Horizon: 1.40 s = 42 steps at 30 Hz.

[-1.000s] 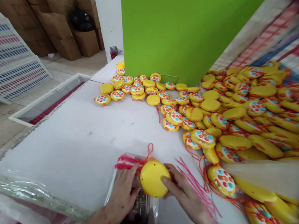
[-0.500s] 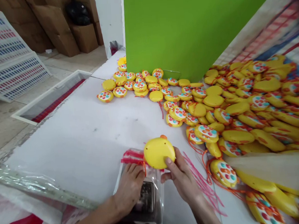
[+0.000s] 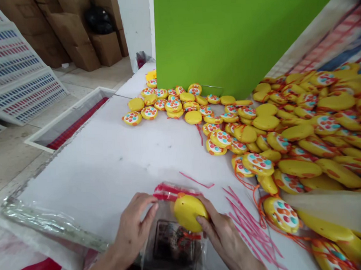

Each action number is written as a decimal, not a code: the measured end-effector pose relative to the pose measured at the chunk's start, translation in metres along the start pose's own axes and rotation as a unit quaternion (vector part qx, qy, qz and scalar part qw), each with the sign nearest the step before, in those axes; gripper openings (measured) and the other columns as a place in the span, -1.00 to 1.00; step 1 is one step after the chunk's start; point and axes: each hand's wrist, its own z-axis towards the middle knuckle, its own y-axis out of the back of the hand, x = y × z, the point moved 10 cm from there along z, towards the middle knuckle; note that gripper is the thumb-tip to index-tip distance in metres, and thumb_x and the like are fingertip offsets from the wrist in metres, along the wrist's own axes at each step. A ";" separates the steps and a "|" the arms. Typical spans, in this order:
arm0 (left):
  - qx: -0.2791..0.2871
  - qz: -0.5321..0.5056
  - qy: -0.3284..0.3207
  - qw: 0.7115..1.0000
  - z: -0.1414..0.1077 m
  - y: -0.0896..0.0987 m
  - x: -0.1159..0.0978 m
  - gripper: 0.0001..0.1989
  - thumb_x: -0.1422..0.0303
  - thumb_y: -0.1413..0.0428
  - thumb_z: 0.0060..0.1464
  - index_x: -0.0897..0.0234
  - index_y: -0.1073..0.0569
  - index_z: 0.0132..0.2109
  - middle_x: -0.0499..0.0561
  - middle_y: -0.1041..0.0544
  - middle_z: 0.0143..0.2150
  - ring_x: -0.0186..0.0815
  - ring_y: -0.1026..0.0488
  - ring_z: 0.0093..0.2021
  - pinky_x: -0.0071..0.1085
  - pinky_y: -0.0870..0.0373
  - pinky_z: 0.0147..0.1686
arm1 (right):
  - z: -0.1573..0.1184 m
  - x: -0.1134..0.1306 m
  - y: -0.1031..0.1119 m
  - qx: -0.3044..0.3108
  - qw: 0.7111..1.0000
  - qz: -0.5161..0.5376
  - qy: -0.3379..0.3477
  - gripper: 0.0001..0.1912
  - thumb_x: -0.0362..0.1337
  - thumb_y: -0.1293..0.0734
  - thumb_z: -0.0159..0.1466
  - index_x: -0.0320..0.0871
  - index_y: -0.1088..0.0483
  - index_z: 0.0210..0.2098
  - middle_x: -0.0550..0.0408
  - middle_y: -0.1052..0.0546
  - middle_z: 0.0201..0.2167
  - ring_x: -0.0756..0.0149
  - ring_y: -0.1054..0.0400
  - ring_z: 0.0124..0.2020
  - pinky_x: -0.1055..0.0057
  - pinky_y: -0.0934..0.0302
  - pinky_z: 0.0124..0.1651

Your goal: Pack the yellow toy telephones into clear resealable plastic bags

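My right hand (image 3: 223, 234) grips a yellow oval plastic toy (image 3: 189, 212) with its plain back, dotted with small holes, facing up. An orange cord (image 3: 191, 236) hangs below the toy. To the left, my left hand (image 3: 132, 225) is apart from it, thumb and forefinger spread with nothing visible between them. Under the toy lies a clear plastic pouch (image 3: 148, 255) with a dark square thing (image 3: 170, 241) inside and a red band along its top. Several pink strips (image 3: 250, 224) lie right of my right hand, and a single pink strip (image 3: 197, 179) lies beyond the pouch.
Many similar yellow toys (image 3: 301, 166) are heaped along the right and back of the white table (image 3: 87, 165), some with orange cords. A green panel (image 3: 217, 39) stands behind them. On the floor at left are a white crate (image 3: 72, 111), stacked baskets (image 3: 24, 79) and cartons (image 3: 104, 48).
My left hand has pulled back leftward from the toy and its cord, and its fingers have parted. My right hand has brought the toy lower and tilted it. A lone pink strip now shows beyond the pouch.
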 end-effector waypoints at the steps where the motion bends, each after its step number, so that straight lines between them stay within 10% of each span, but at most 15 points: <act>1: 0.024 -0.051 0.081 0.995 0.001 -0.004 0.017 -0.84 0.32 0.03 0.17 0.21 -0.36 -0.13 0.01 -0.49 -0.24 -0.28 -0.41 -0.23 -0.40 -0.33 -0.23 | 0.000 0.003 0.001 -0.005 1.000 0.001 0.007 -0.54 -0.13 -0.04 0.35 -0.10 -0.08 0.20 -0.03 -0.55 -0.25 0.23 -0.47 -0.34 0.38 -0.36 -0.30; 3: 0.095 -0.162 0.187 0.964 0.000 -0.028 0.034 -0.78 0.24 0.02 0.15 0.24 -0.35 -0.12 0.01 -0.49 -0.26 -0.29 -0.43 -0.27 -0.44 -0.34 -0.30 | 0.001 0.009 0.001 -0.001 1.000 0.006 0.023 -0.57 -0.16 -0.03 0.36 -0.09 -0.10 0.18 -0.03 -0.54 -0.20 0.25 -0.48 -0.33 0.42 -0.36 -0.32; 7: 0.135 -0.240 0.190 0.942 0.006 -0.059 0.027 -0.76 0.23 0.04 0.13 0.30 -0.35 -0.36 -0.02 -0.43 -0.44 -0.33 -0.38 -0.42 -0.48 -0.29 -0.42 | 0.005 0.018 0.002 0.015 0.999 -0.017 0.046 -0.65 -0.22 -0.01 0.36 -0.09 -0.26 0.04 0.01 -0.55 -0.25 0.28 -0.47 -0.31 0.44 -0.33 -0.30; 12: 0.132 -0.197 0.183 0.954 0.005 -0.059 0.024 -0.76 0.24 0.07 0.15 0.28 -0.31 -0.41 -0.02 -0.47 -0.45 -0.31 -0.40 -0.40 -0.45 -0.28 -0.36 | 0.006 0.025 -0.022 0.123 0.986 -0.084 0.075 -0.73 -0.31 -0.13 0.32 -0.08 -0.39 -0.44 0.17 -0.49 -0.49 0.37 -0.39 -0.49 0.52 -0.21 -0.43; 23: 0.060 -0.226 0.330 0.914 -0.034 -0.053 0.072 -0.60 0.10 -0.06 0.00 0.30 -0.46 -0.13 0.10 -0.48 -0.09 -0.14 -0.37 -0.03 -0.25 -0.27 0.00 | 0.031 0.047 -0.028 0.005 0.999 0.006 0.046 -0.83 -0.41 -0.18 0.26 -0.11 -0.40 -0.29 0.10 -0.48 -0.35 0.34 -0.37 -0.32 0.46 -0.23 -0.23; 32: 0.176 -0.275 0.194 0.925 -0.006 -0.065 0.021 -0.75 0.36 0.04 0.09 0.33 -0.49 -0.18 0.01 -0.53 -0.32 -0.25 -0.42 -0.29 -0.42 -0.33 -0.28 | 0.037 0.055 -0.034 0.012 0.996 -0.067 0.059 -0.82 -0.45 -0.17 0.25 -0.13 -0.39 -0.34 0.08 -0.48 -0.39 0.33 -0.38 -0.36 0.46 -0.20 -0.30; 42: 0.143 -0.137 0.147 0.969 -0.004 -0.056 0.018 -0.79 0.36 0.08 0.13 0.28 -0.44 -0.33 -0.02 -0.47 -0.43 -0.32 -0.37 -0.42 -0.49 -0.24 -0.39 | 0.042 0.039 -0.018 -0.066 0.997 -0.017 0.036 -0.83 -0.41 -0.18 0.20 -0.16 -0.37 -0.44 0.13 -0.48 -0.50 0.40 -0.34 -0.51 0.50 -0.16 -0.40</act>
